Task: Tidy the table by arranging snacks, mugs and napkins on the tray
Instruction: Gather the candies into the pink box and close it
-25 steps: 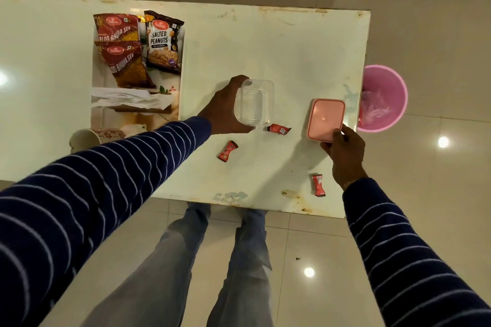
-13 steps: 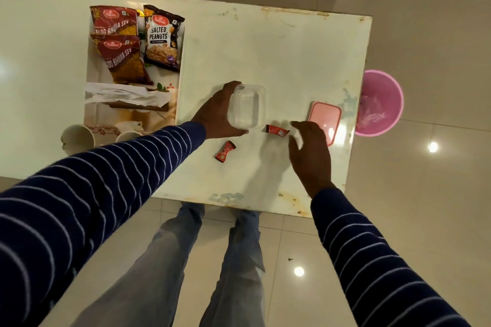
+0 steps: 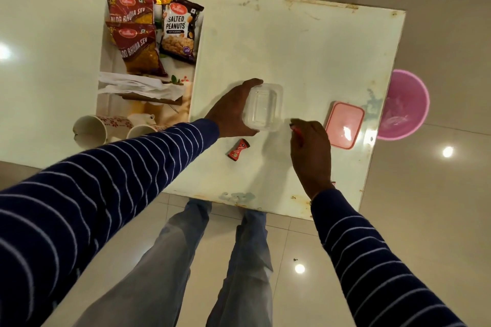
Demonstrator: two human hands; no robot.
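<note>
My left hand (image 3: 229, 111) grips a clear plastic container (image 3: 263, 107) standing on the white table (image 3: 305, 48). My right hand (image 3: 310, 146) pinches a small red candy (image 3: 294, 126) just right of the container. Another red candy (image 3: 238, 149) lies on the table below the container. The tray (image 3: 195, 79) at the left holds two red snack packs (image 3: 135, 32), a salted peanuts pack (image 3: 180, 26), a white napkin (image 3: 138, 86) and two mugs (image 3: 90, 130), partly hidden by my left sleeve.
A pink lid (image 3: 344, 125) lies near the table's right edge. A pink bin (image 3: 406, 103) stands on the floor past that edge. A sliver of a third red candy (image 3: 333, 182) peeks from behind my right wrist. The table's near edge is close to my legs.
My right hand left the pink lid, moved left and picked up the red candy beside the container. My left hand kept its hold on the container.
</note>
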